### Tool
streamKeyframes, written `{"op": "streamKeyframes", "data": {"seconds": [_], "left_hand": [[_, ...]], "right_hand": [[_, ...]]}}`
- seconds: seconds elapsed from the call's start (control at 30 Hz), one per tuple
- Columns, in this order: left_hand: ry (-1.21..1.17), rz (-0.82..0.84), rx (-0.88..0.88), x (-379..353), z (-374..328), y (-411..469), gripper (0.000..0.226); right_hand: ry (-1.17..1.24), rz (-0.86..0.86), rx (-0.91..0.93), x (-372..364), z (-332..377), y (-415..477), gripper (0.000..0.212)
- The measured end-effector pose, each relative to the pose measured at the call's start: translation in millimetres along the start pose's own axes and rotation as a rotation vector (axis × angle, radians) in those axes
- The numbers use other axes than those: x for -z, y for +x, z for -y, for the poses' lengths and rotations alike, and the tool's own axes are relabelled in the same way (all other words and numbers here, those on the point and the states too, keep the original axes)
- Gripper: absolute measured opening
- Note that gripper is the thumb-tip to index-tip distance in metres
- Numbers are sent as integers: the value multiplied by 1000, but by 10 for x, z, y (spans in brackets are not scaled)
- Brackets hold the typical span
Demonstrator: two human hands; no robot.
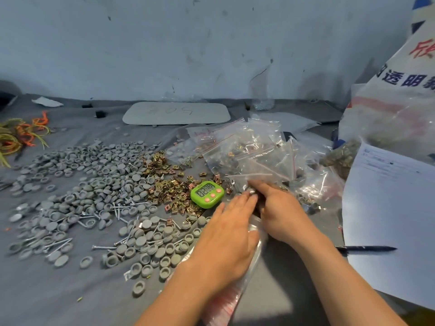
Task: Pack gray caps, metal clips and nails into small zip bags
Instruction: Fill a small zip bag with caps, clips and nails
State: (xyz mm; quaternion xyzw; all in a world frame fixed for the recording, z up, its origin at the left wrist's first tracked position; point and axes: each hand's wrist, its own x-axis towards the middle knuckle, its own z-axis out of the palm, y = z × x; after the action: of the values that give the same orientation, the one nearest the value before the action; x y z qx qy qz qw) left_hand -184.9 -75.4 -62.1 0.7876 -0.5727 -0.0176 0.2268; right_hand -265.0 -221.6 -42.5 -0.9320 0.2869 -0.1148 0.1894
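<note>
A wide spread of gray caps [94,189] covers the left half of the gray cloth, with nails [127,207] scattered among them. Brassy metal clips [169,184] lie in a heap beside the caps. A pile of filled small zip bags [256,154] sits at center right. My left hand [228,234] lies flat with straight fingers on a stack of clear empty zip bags [237,290]. Just to its right, my right hand [280,212] has curled fingers pinching small metal pieces at the near edge of the filled bags.
A green timer [207,193] stands just left of my hands. White paper sheets [390,208] with a black pen [367,248] lie at right, below a big printed sack [400,95]. A white board [176,113] lies by the wall; coloured bands [21,135] far left.
</note>
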Motion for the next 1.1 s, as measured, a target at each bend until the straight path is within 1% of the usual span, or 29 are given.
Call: {"op": "streamKeyframes", "data": {"seconds": [0.07,0.13,0.2,0.27,0.33,0.4,0.43,0.5,0.57,0.63,0.7,0.77,0.83,0.9,0.97,1.03,1.1], "left_hand": [[-22,33,13,77,27,-97,68],[-45,45,34,186,91,-219,68],[-69,58,75,308,168,-330,67],[-106,126,111,413,221,-411,69],[-124,237,95,461,239,-471,82],[-73,330,47,448,250,-517,94],[-40,349,30,433,253,-528,96],[-9,363,19,415,245,-523,92],[-2,362,16,405,239,-513,84],[-1,328,-4,410,220,-512,72],[-6,252,-4,422,174,-520,57],[-31,157,66,440,149,-526,45],[-70,96,165,476,157,-508,34],[-94,64,232,492,191,-476,27],[-110,14,266,475,219,-460,24],[-88,-103,280,441,220,-458,25],[-171,-233,318,413,227,-466,34]], "right_hand": [[-96,30,14,-29,-10,19,71],[-64,14,-10,-43,31,3,72],[61,-124,-51,-21,75,-30,63],[150,-251,-88,52,130,-78,56],[183,-283,-115,122,209,-149,50],[152,-273,-101,141,317,-235,42],[140,-254,-82,139,373,-272,38],[147,-159,-45,134,477,-353,32],[145,-36,-17,129,532,-420,29],[78,92,-2,142,548,-467,29],[-30,199,25,189,551,-497,30],[-101,296,24,244,560,-512,32],[-116,382,-3,260,583,-506,48],[-115,409,-6,214,627,-499,67],[-170,378,56,116,666,-480,75],[-191,352,76,43,688,-452,72],[-178,346,52,27,690,-422,64]]}}
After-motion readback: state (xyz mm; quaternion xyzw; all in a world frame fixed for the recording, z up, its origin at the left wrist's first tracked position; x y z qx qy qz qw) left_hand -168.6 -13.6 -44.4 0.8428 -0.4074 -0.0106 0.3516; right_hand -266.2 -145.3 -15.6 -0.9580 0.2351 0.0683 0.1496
